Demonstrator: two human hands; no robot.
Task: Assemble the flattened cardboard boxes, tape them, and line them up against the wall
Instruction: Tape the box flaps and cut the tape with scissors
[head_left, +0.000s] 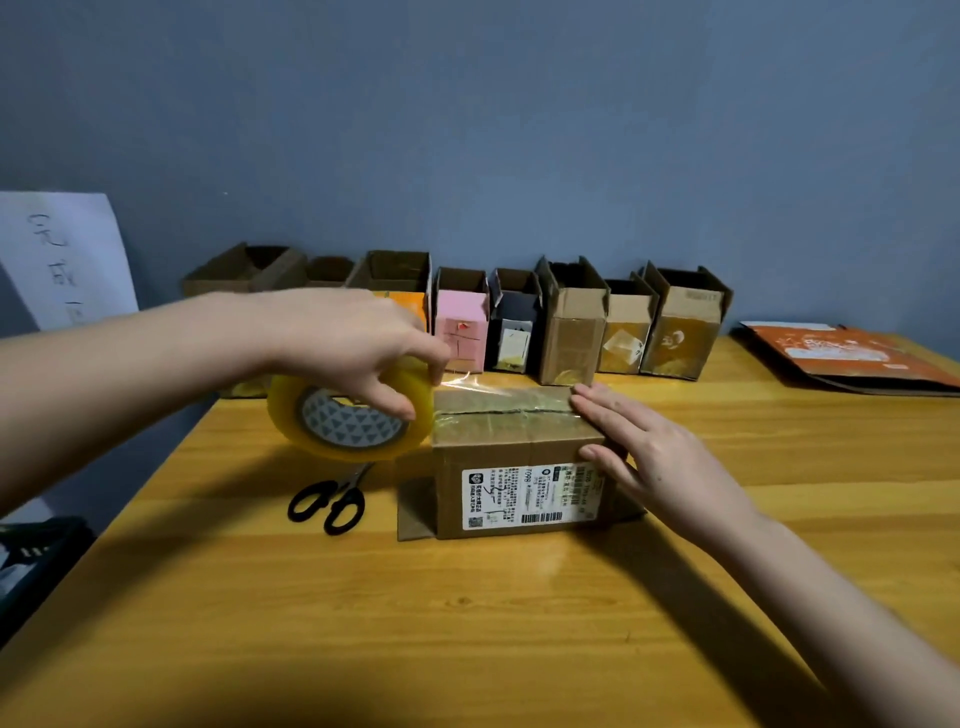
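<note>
From the head camera, your left hand (343, 338) grips the tape roll (349, 415), its clear strip running onto the cardboard box (519, 467) mid-counter (467, 623). Your right hand (660, 457) lies flat, fingers straight, on the box's right end. Assembled boxes (571, 327) line the wall.

1. The tape roll (349, 422) is yellowish, its core patterned with grey triangles.
2. The cardboard box (519, 467) is brown with a white printed label (524, 496).
3. The scissors (330, 501) have black handles.
4. The desk (467, 623) is yellow-orange wood grain.
5. The wall (519, 130) is blue-grey.
</note>
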